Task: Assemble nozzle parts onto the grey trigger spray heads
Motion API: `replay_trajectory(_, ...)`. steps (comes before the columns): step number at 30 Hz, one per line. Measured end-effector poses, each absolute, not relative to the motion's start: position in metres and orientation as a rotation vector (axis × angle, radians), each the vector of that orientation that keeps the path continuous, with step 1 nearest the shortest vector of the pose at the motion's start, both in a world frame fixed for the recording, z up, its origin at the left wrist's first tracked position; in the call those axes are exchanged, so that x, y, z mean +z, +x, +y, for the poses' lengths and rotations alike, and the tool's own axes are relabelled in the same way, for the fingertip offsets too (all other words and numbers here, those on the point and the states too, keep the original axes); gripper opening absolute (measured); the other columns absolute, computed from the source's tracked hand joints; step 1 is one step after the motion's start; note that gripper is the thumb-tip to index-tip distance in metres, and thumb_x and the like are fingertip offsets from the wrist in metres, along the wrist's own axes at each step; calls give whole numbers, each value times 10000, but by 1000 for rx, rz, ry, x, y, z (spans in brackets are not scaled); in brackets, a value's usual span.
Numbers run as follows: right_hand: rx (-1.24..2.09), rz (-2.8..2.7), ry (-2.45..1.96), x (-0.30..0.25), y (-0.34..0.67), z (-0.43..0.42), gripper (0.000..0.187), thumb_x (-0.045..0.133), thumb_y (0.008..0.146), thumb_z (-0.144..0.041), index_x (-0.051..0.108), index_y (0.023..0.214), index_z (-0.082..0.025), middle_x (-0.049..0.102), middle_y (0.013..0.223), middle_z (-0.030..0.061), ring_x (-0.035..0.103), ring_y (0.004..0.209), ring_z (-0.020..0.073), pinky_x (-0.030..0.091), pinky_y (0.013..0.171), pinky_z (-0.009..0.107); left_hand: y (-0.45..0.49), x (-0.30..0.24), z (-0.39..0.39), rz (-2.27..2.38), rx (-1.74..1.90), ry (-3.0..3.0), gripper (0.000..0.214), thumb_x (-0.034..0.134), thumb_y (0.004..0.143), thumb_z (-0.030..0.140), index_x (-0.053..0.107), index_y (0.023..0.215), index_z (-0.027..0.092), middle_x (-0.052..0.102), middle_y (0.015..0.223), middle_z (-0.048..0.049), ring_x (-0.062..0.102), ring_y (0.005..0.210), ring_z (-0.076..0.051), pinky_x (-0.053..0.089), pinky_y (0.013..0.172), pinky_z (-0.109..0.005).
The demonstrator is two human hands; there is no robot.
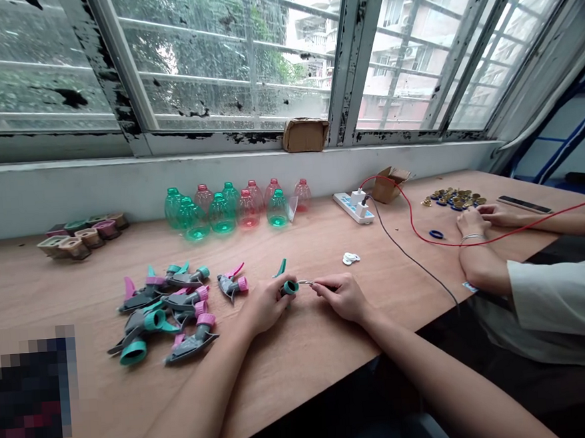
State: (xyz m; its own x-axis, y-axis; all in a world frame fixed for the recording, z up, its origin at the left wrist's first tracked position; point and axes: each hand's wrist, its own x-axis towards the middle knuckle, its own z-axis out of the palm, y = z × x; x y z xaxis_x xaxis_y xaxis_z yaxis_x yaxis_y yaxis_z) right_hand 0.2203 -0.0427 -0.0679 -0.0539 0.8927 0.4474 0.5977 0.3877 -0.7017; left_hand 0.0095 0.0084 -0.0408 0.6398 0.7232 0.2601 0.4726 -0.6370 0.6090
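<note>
My left hand (pixel 264 306) is closed around a spray trigger head (pixel 290 287), its teal collar turned toward my right hand and its teal lever sticking up. Between the fingertips of my right hand (pixel 343 297) is a thin metal tool (pixel 306 283), perhaps tweezers, with its silver tip at the collar's opening. Whether the tip carries anything is too small to tell. A small pile of white discs (pixel 350 258) lies beyond my right hand. To the left of my left hand are a single grey and pink spray head (pixel 231 284) and a heap of several grey, teal and pink spray heads (pixel 178 307).
Green and pink clear bottles (pixel 221 214) stand along the wall. Small cups (pixel 86 237) sit far left. A power strip (pixel 353 209) with a red cable (pixel 413 227) lies right, near a cardboard box (pixel 387 184). A co-worker's hands (pixel 473 221) handle small gold parts (pixel 454 198).
</note>
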Motion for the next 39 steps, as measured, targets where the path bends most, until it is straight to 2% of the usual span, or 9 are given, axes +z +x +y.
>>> replay_trajectory(7, 320, -1689, -1384, -65, 237, -36, 311, 499, 897, -362, 734, 838, -167, 677, 673, 35, 592, 598, 151, 413, 553, 231, 8, -38, 7, 1015, 689, 2359, 244, 522, 844, 272, 603, 1072, 239, 646, 697, 19, 581, 585, -130, 428, 597, -219)
replay_trajectory(11, 220, -1971, -1434, -55, 234, -40, 252, 554, 873, -352, 708, 1021, -219, 697, 850, 46, 611, 717, 155, 428, 649, 240, 8, -39, 9, 1083, 768, 2361, 269, 523, 831, 241, 599, 1089, 230, 671, 757, 1, 601, 622, -141, 446, 639, -231)
replay_trajectory(14, 221, -2206, -1432, -51, 223, -37, 338, 603, 837, -361, 644, 1157, -260, 682, 973, 47, 619, 804, 166, 431, 706, 251, 7, -39, 11, 1146, 850, 2355, 279, 514, 841, 276, 587, 1105, 225, 683, 801, -11, 617, 654, -154, 450, 637, -239)
replay_trajectory(18, 329, -2261, -1474, -47, 214, -19, 260, 607, 822, -303, 674, 1064, -234, 687, 963, 46, 616, 838, 173, 424, 707, 250, 6, -38, 11, 1212, 907, 2373, 283, 505, 850, 314, 579, 1110, 229, 692, 829, -12, 634, 685, -160, 450, 631, -240)
replay_trajectory(22, 593, -2258, -1589, -39, 222, 6, 171, 692, 711, -263, 699, 870, -199, 691, 781, 5, 598, 688, 142, 390, 581, 215, 6, -36, 11, 1253, 903, 2411, 275, 511, 849, 324, 579, 1101, 237, 700, 843, -7, 647, 712, -168, 451, 633, -240)
replay_trajectory(25, 653, -2124, -1683, -33, 242, 19, 115, 723, 659, -241, 695, 751, -178, 666, 674, -20, 574, 620, 119, 373, 541, 198, 4, -33, 11, 1289, 887, 2457, 278, 507, 852, 310, 574, 1113, 242, 710, 890, -17, 659, 782, -185, 457, 670, -252)
replay_trajectory(31, 433, -1855, -1898, -24, 316, 26, 201, 605, 773, -231, 686, 913, -112, 695, 751, 55, 602, 618, 137, 399, 526, 208, 2, -32, 9, 1333, 749, 2556, 309, 508, 841, 255, 578, 1143, 251, 713, 1008, -46, 666, 876, -217, 471, 713, -280)
replay_trajectory(34, 269, -1783, -1959, -27, 332, 32, 253, 549, 833, -277, 685, 983, -125, 708, 844, 90, 627, 717, 172, 418, 597, 233, 4, -34, 9, 1342, 699, 2563, 331, 505, 847, 261, 573, 1171, 255, 710, 1036, -51, 669, 885, -220, 475, 719, -283)
replay_trajectory(39, 156, -1830, -1942, -43, 300, 63, 233, 528, 830, -161, 717, 966, -159, 712, 876, 109, 627, 814, 200, 418, 682, 242, 3, -36, 10, 1320, 640, 2592, 325, 512, 843, 254, 571, 1162, 262, 699, 1046, -47, 658, 916, -229, 477, 731, -291)
